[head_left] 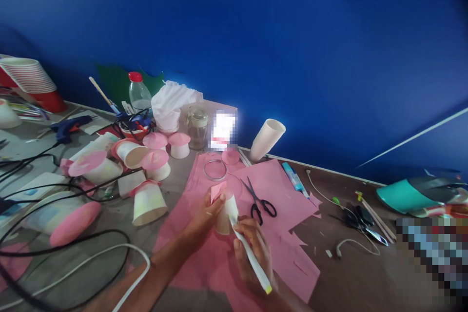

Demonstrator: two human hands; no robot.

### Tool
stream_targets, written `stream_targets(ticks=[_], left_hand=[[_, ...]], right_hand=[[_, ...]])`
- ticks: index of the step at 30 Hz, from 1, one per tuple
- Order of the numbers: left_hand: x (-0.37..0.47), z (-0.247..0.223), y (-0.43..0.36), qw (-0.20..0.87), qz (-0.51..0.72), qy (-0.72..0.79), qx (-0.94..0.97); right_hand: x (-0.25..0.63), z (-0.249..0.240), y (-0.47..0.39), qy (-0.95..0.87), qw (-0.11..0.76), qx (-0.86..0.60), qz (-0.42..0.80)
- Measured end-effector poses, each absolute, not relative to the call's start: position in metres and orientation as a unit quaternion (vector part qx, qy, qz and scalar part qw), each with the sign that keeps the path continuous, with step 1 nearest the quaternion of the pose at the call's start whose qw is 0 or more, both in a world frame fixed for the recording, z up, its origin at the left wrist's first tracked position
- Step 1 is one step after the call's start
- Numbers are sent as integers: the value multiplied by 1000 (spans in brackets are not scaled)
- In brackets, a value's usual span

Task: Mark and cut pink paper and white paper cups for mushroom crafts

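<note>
While the left hand [205, 213] holds a paper cup [222, 225] with a pink piece [218, 190] above pink paper [197, 263], the right hand [254, 246] grips a white marker [255, 262] near its side; a curved wall or loose hold could cause stray marks.

Lighting is dim and uneven; the blue wall [234, 34] sinks toward black in the upper right corner. Near the frame's centre a white rectangle [224, 126] is blown out, ringed by glow and coarsely pixelated, as is a block [435, 258] at lower right. The right hand [260, 244] looks soft, and wide-angle distortion stretches the teal container [407, 195] near the right edge.
</note>
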State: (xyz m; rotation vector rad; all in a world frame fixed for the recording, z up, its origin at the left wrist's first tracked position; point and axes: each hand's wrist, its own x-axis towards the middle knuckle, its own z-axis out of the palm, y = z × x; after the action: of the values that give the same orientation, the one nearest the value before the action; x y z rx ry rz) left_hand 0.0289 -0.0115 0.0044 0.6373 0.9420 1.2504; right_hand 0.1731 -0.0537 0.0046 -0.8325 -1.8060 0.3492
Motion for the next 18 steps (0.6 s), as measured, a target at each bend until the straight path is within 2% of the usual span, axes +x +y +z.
stream_targets(ticks=[18], left_hand=[[30, 9, -12, 660, 553, 426, 277]], right_hand=[[171, 9, -56, -761, 537, -333, 147]])
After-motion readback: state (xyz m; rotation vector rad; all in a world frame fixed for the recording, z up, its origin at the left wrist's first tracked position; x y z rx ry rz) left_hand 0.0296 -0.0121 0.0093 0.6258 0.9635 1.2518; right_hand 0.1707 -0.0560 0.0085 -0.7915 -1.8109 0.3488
